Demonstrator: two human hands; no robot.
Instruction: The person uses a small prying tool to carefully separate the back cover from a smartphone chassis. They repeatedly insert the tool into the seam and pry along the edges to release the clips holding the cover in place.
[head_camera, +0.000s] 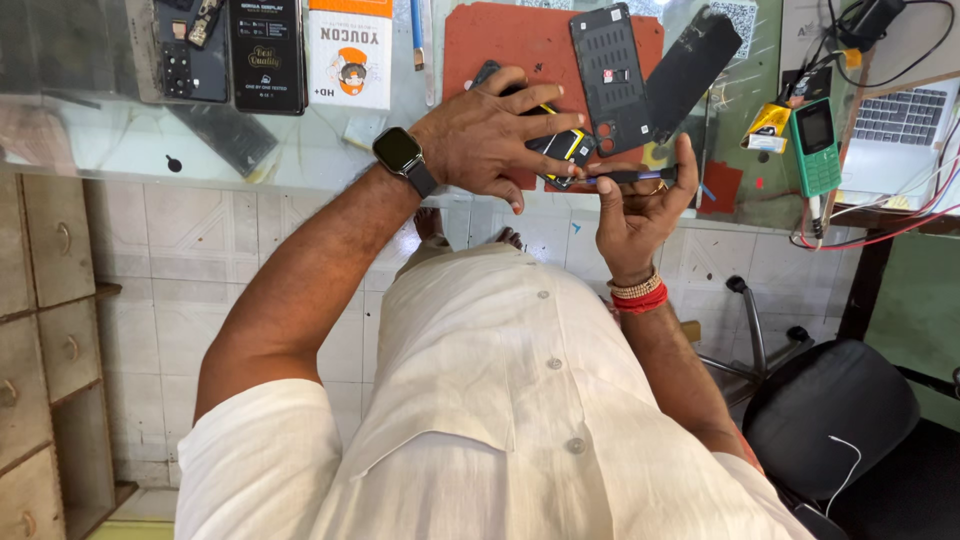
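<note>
Head view: a glass-topped workbench (120, 140) above pale floor tiles, carrying one rust-red rectangular mat (500, 50). The left hand (485, 135) presses flat on one opened black phone with a yellow-labelled battery (560, 145) at the mat's near edge. The right hand (640, 195) pinches one slim dark screwdriver (625, 177). One green plastic keypad phone (815, 145) lies to the right, well apart.

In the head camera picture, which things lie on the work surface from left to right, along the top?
Black box → white and orange box → red mat → black phone back cover → green keypad phone → laptop.
</note>
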